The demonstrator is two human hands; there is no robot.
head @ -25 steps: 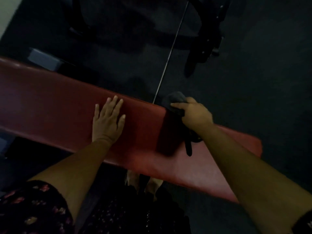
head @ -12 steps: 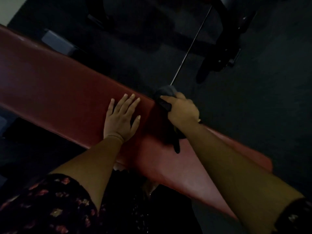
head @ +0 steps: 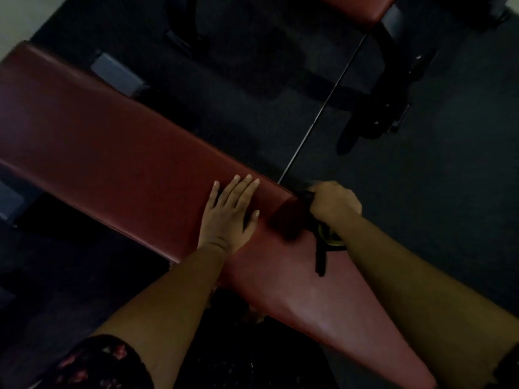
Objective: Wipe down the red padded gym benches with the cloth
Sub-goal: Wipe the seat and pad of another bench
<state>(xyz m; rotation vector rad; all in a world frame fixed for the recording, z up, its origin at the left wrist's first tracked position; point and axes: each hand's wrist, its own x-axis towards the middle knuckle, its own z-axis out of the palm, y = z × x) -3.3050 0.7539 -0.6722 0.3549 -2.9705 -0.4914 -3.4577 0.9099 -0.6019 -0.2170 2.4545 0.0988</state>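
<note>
A long red padded bench [head: 112, 153] runs diagonally from upper left to lower right. My left hand [head: 229, 213] lies flat on its pad, fingers spread, holding nothing. My right hand [head: 332, 203] is closed on a dark cloth [head: 317, 242] at the bench's far edge, and a strip of the cloth hangs down across the pad. A yellowish patch shows under my right wrist; I cannot tell what it is.
A second red pad [head: 362, 8] on a dark frame [head: 384, 108] stands at the top right. A thin metal bar [head: 320, 113] lies across the dark floor behind the bench. A grey bench foot [head: 118, 73] shows at upper left.
The view has tilted, so the bench now slants more steeply. My right hand with the cloth stays at the far edge, its fingers curled further over it. My left hand stays flat.
</note>
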